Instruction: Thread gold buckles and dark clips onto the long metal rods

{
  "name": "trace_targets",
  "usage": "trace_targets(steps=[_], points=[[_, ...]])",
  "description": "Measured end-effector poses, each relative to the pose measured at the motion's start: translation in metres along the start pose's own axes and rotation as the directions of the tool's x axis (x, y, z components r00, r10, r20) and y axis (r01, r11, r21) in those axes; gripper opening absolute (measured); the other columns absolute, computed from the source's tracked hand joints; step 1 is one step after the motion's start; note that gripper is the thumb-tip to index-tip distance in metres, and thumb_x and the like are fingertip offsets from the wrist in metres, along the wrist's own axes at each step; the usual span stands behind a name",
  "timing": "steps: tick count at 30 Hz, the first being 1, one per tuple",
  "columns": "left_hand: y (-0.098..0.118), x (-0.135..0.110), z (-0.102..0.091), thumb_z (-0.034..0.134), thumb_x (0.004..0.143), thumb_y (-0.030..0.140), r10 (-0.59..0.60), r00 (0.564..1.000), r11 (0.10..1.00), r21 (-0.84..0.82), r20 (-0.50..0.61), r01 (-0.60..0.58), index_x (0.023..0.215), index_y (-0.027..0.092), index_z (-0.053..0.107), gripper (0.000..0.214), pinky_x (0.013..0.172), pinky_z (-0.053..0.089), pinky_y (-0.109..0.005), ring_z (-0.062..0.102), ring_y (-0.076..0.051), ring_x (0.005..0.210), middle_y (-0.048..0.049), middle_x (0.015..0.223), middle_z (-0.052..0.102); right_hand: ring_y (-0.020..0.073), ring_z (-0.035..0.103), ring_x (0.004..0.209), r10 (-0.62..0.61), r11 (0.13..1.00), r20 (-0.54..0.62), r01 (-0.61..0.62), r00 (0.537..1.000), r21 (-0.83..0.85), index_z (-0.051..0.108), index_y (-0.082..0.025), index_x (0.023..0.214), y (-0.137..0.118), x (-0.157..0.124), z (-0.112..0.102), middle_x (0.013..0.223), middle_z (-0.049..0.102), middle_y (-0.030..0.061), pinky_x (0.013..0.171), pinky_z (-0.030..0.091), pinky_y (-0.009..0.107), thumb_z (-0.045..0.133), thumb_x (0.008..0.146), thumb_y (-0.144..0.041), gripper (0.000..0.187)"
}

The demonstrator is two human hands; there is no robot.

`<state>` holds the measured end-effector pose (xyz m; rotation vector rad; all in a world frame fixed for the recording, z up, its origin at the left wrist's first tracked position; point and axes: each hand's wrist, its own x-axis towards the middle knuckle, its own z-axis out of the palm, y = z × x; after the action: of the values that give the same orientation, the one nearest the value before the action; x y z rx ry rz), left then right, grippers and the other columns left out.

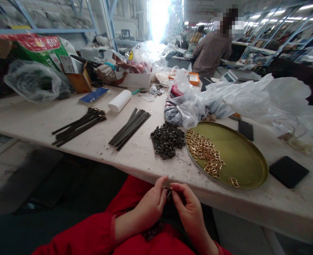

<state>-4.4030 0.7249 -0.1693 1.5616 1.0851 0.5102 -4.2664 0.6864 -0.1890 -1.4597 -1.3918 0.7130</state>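
My left hand (152, 200) and my right hand (186, 205) meet just in front of the table edge, fingers pinched together. Between the fingertips is a small dark strap piece (168, 192) with a glint of metal at its top; its exact shape is mostly hidden. On the table ahead lies a pile of small dark loops (168, 140). Right of it, gold rectangular buckles (205, 150) are heaped on the left side of a round gold tray (241, 152). Flat dark straps (130, 129) lie in a bundle to the left.
Another bundle of dark straps with metal ends (79, 125) lies farther left, near a white roll (120, 101) and a blue booklet (94, 95). Clear plastic bags (188, 106) crowd the back. A black flat pad (289, 171) sits right of the tray. A person (213, 49) stands beyond.
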Motion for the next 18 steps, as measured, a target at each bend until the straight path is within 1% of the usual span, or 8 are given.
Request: trace_targets(steps=[1,3,6,7,9,12,15,18], points=[[0.000,0.000,-0.001,0.033,0.087,0.024,0.007,1.000,1.000,0.011,0.018,-0.007,0.131,0.011,0.029,0.045,0.081,0.041,-0.030,0.054,-0.018,0.088,-0.0086,0.095,0.057,0.0151,0.062,0.076,0.016,1.000,0.013,-0.016,1.000,0.019,0.058,-0.018,0.094,0.000,0.001,-0.001,0.085,0.064,0.0041,0.067,0.053,0.025,0.049,0.084,-0.022,0.013],[0.001,0.000,-0.004,0.035,0.086,0.023,0.002,0.998,1.000,0.015,0.057,-0.003,0.132,0.011,0.026,0.048,0.074,0.042,-0.029,0.054,-0.017,0.079,-0.0058,0.085,0.057,0.0153,0.061,0.075,-0.020,1.000,-0.030,0.019,0.999,-0.011,0.058,-0.019,0.092,0.001,0.001,-0.003,0.083,0.063,0.0040,0.066,0.053,0.026,0.048,0.085,-0.021,0.012],[0.004,-0.001,-0.010,0.033,0.087,0.023,-0.005,0.996,1.000,0.020,0.090,0.003,0.134,0.011,0.023,0.049,0.065,0.041,-0.026,0.051,-0.015,0.066,-0.0010,0.071,0.053,0.0158,0.060,0.072,-0.174,0.976,-0.136,0.152,0.975,-0.158,0.058,-0.021,0.092,0.003,0.001,-0.006,0.079,0.062,0.0036,0.063,0.052,0.027,0.050,0.084,-0.018,0.012],[0.006,-0.002,-0.011,0.032,0.087,0.023,0.006,0.996,0.999,0.031,0.094,-0.008,0.134,0.011,0.023,0.049,0.064,0.041,-0.025,0.051,-0.015,0.065,-0.0008,0.070,0.053,0.0158,0.060,0.071,-0.219,0.963,-0.139,0.191,0.966,-0.191,0.058,-0.021,0.094,0.003,0.000,-0.006,0.078,0.062,0.0035,0.063,0.051,0.027,0.050,0.083,-0.017,0.014],[0.007,-0.003,-0.013,0.030,0.087,0.023,0.036,0.995,0.996,0.073,0.098,-0.044,0.135,0.011,0.022,0.050,0.064,0.040,-0.025,0.051,-0.015,0.066,-0.0020,0.072,0.053,0.0154,0.060,0.071,-0.255,0.952,-0.120,0.228,0.959,-0.203,0.057,-0.022,0.099,0.004,-0.001,-0.005,0.079,0.062,0.0034,0.062,0.051,0.026,0.050,0.083,-0.015,0.019],[0.007,-0.003,-0.014,0.029,0.088,0.023,0.080,0.989,0.989,0.115,0.126,-0.094,0.137,0.010,0.019,0.052,0.065,0.041,-0.026,0.052,-0.016,0.069,-0.0039,0.076,0.055,0.0153,0.061,0.074,-0.213,0.966,-0.115,0.191,0.970,-0.173,0.056,-0.021,0.100,0.003,-0.002,-0.002,0.082,0.061,0.0036,0.063,0.052,0.026,0.051,0.083,-0.016,0.019],[0.004,-0.002,-0.014,0.030,0.088,0.023,0.106,0.981,0.984,0.125,0.164,-0.128,0.138,0.011,0.019,0.052,0.067,0.042,-0.025,0.053,-0.016,0.071,-0.0046,0.079,0.057,0.0157,0.060,0.078,-0.148,0.982,-0.120,0.132,0.982,-0.135,0.057,-0.021,0.094,0.003,-0.001,0.000,0.084,0.061,0.0041,0.067,0.052,0.027,0.051,0.083,-0.017,0.014],[0.003,-0.001,-0.015,0.030,0.088,0.022,0.111,0.978,0.978,0.158,0.175,-0.139,0.138,0.012,0.019,0.052,0.067,0.042,-0.024,0.054,-0.015,0.071,-0.0052,0.081,0.059,0.0168,0.059,0.082,-0.107,0.991,-0.110,0.098,0.988,-0.086,0.058,-0.020,0.089,0.003,0.000,0.000,0.087,0.060,0.0058,0.071,0.053,0.029,0.051,0.082,-0.017,0.010]])
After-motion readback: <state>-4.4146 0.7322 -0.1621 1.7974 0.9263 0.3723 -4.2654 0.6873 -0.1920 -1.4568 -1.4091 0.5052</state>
